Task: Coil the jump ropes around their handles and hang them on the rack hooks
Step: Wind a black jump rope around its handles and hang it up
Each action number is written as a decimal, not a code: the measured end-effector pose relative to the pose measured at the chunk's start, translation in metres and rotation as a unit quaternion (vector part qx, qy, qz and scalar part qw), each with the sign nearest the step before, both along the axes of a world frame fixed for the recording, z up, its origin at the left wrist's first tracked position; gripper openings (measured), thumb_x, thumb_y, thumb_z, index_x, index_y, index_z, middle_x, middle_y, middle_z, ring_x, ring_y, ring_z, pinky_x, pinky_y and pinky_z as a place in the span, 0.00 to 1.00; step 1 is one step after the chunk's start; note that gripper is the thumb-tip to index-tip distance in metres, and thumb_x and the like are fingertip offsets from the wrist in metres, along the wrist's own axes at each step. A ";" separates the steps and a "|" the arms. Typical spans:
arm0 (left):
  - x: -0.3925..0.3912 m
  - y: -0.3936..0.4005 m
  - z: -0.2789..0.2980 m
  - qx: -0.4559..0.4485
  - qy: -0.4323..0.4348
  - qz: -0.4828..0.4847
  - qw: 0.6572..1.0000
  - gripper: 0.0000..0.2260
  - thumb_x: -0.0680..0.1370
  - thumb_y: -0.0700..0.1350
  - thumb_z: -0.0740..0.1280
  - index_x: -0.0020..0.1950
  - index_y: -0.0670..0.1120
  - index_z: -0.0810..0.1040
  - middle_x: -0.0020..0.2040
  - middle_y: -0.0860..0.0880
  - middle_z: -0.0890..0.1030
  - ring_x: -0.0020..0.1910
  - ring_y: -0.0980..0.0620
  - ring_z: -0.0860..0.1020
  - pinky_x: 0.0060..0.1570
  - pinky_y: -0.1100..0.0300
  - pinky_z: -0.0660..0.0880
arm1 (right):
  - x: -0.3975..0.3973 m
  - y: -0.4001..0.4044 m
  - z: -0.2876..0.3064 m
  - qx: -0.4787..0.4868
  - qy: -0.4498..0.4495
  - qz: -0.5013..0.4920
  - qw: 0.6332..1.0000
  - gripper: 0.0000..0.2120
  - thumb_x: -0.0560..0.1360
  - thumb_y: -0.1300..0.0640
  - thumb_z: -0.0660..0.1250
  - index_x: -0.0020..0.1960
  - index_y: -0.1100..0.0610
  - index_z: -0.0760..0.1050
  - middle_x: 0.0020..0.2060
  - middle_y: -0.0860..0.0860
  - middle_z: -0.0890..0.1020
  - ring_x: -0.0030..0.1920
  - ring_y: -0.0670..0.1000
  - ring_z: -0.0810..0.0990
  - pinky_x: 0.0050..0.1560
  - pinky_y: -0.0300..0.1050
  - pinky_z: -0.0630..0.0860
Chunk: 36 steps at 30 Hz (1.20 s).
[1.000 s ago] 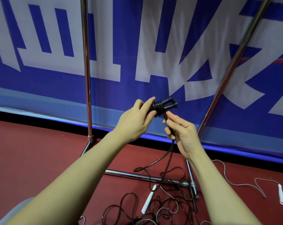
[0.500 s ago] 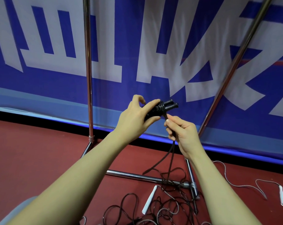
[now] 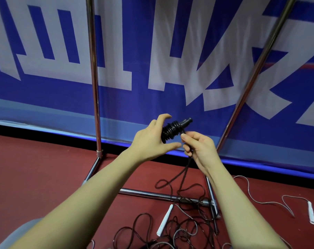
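Floor: tangled black and grey cords with white plastic handles (image 3: 165,220), chrome rack base bar (image 3: 152,193). Above it, left hand (image 3: 150,141) grips black jump-rope handles (image 3: 172,130), partly coiled. Right hand (image 3: 199,150) pinches loose black rope (image 3: 184,174). Behind: blue-white banner (image 3: 170,69).

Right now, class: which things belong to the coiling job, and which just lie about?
In the job: black handles, black rope, left hand, right hand, rack.

Lying about: white handles, white rope, banner.
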<state>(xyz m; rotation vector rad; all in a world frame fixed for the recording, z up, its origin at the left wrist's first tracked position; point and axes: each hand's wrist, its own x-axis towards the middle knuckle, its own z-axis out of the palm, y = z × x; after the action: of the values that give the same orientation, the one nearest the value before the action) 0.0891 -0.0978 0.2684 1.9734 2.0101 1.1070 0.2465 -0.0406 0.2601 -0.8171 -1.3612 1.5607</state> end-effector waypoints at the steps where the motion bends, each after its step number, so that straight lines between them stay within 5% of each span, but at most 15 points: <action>1: -0.002 0.000 0.001 -0.002 0.001 -0.013 1.000 0.30 0.71 0.60 0.72 0.67 0.57 0.61 0.50 0.54 0.76 0.46 0.50 0.76 0.45 0.56 0.71 | 0.000 0.000 0.000 0.006 0.002 0.010 1.000 0.05 0.77 0.66 0.64 0.52 0.62 0.77 0.31 0.49 0.73 0.26 0.45 0.67 0.26 0.35 0.63; 4: -0.003 -0.001 0.002 0.015 -0.038 -0.048 0.998 0.21 0.73 0.53 0.72 0.62 0.56 0.66 0.46 0.59 0.77 0.46 0.53 0.76 0.46 0.54 0.73 | -0.001 -0.002 0.000 0.031 0.014 0.021 0.999 0.12 0.77 0.66 0.63 0.59 0.61 0.77 0.31 0.47 0.70 0.27 0.44 0.62 0.26 0.34 0.59; 7: -0.005 0.002 0.002 0.040 -0.110 -0.084 0.990 0.20 0.74 0.50 0.72 0.64 0.56 0.72 0.51 0.59 0.69 0.51 0.55 0.74 0.55 0.57 0.72 | 0.001 -0.004 0.004 0.033 0.037 -0.009 0.999 0.08 0.76 0.67 0.64 0.52 0.60 0.80 0.30 0.50 0.70 0.26 0.44 0.61 0.25 0.34 0.58; 10: -0.012 0.007 0.007 0.058 0.036 -0.037 0.997 0.24 0.77 0.53 0.68 0.72 0.57 0.69 0.54 0.53 0.65 0.52 0.52 0.68 0.55 0.57 0.64 | 0.000 -0.006 0.006 0.042 0.043 -0.037 0.997 0.08 0.76 0.67 0.65 0.40 0.60 0.79 0.29 0.51 0.70 0.25 0.44 0.62 0.24 0.33 0.60; 12: -0.013 0.007 0.009 0.082 0.114 -0.018 0.990 0.25 0.79 0.54 0.65 0.75 0.54 0.64 0.53 0.50 0.70 0.51 0.48 0.68 0.51 0.55 0.65 | -0.001 -0.006 0.008 0.043 0.056 -0.056 0.996 0.06 0.75 0.67 0.66 0.41 0.61 0.79 0.29 0.52 0.71 0.25 0.45 0.63 0.25 0.34 0.61; 19: -0.012 0.007 0.002 0.073 -0.101 -0.111 0.986 0.20 0.79 0.52 0.62 0.71 0.63 0.66 0.50 0.51 0.80 0.49 0.53 0.80 0.54 0.49 0.76 | 0.005 -0.009 0.016 0.030 0.083 -0.021 0.996 0.10 0.75 0.68 0.64 0.52 0.57 0.78 0.30 0.50 0.79 0.24 0.47 0.71 0.29 0.38 0.70; 23: -0.012 0.004 0.005 0.047 -0.197 -0.148 0.968 0.23 0.81 0.44 0.63 0.74 0.61 0.64 0.44 0.52 0.82 0.41 0.56 0.78 0.48 0.61 0.74 | 0.006 -0.010 0.016 0.009 0.078 0.018 0.997 0.15 0.77 0.68 0.62 0.62 0.58 0.74 0.34 0.50 0.80 0.26 0.46 0.70 0.26 0.39 0.68; 26: -0.006 0.003 0.005 0.083 -0.196 -0.108 0.971 0.23 0.79 0.50 0.63 0.71 0.65 0.64 0.46 0.54 0.81 0.47 0.53 0.80 0.56 0.49 0.75 | 0.005 -0.010 0.018 -0.003 0.081 0.012 0.997 0.14 0.77 0.67 0.63 0.60 0.57 0.75 0.34 0.50 0.79 0.25 0.45 0.67 0.24 0.35 0.63; 28: -0.003 0.004 0.005 0.140 -0.175 -0.056 0.973 0.22 0.76 0.53 0.65 0.69 0.66 0.65 0.51 0.54 0.79 0.47 0.51 0.80 0.54 0.45 0.75 | 0.005 -0.010 0.018 -0.003 0.083 0.011 0.996 0.13 0.77 0.66 0.63 0.58 0.55 0.76 0.33 0.49 0.78 0.25 0.45 0.66 0.24 0.35 0.60; 31: -0.003 0.009 0.002 0.245 -0.030 -0.034 0.969 0.19 0.78 0.53 0.61 0.69 0.60 0.67 0.53 0.49 0.79 0.44 0.46 0.80 0.44 0.44 0.76 | 0.003 -0.013 0.020 -0.002 0.097 0.022 0.995 0.12 0.77 0.65 0.63 0.57 0.54 0.76 0.33 0.50 0.77 0.24 0.45 0.65 0.24 0.36 0.60; 36: -0.004 0.014 -0.001 0.268 0.139 0.002 0.953 0.20 0.80 0.50 0.57 0.72 0.52 0.63 0.51 0.40 0.76 0.40 0.41 0.76 0.33 0.47 0.75 | 0.005 -0.014 0.022 0.001 0.115 0.045 0.992 0.13 0.76 0.66 0.62 0.59 0.56 0.76 0.34 0.50 0.76 0.25 0.46 0.65 0.24 0.36 0.62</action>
<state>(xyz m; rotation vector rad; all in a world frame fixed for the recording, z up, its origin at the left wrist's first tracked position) 0.0850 -0.0839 0.2677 2.5030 1.9857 1.5921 0.2511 -0.0543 0.2818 -0.5614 -1.2454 1.6682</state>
